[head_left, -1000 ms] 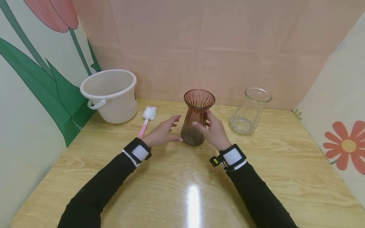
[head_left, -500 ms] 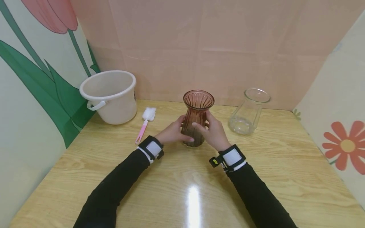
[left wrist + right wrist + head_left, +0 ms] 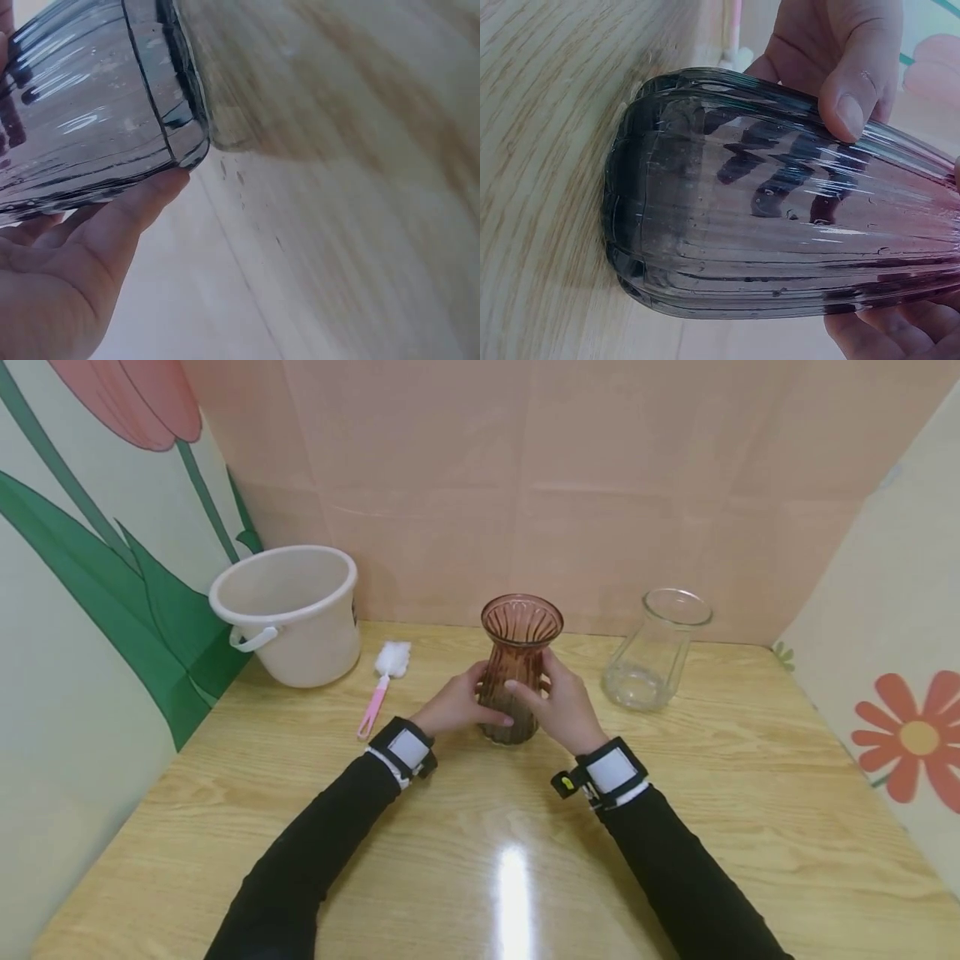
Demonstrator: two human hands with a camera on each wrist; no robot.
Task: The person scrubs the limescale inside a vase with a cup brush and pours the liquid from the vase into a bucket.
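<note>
A brown ribbed glass vase stands upright on the wooden table, at its middle. My left hand grips the vase's lower body from the left, and my right hand grips it from the right. In the left wrist view my thumb lies under the vase's base. The right wrist view shows the vase close up, with the left hand's thumb curled over its far side and my right hand's fingers under the near side.
A white bucket sits at the back left by the wall. A pink-handled brush with a white head lies beside it. A clear glass vase stands at the back right. Patterned walls close in three sides.
My left hand moved right from beside the vase and closed around its lower body. The right hand kept its grip. The vase stayed in place.
</note>
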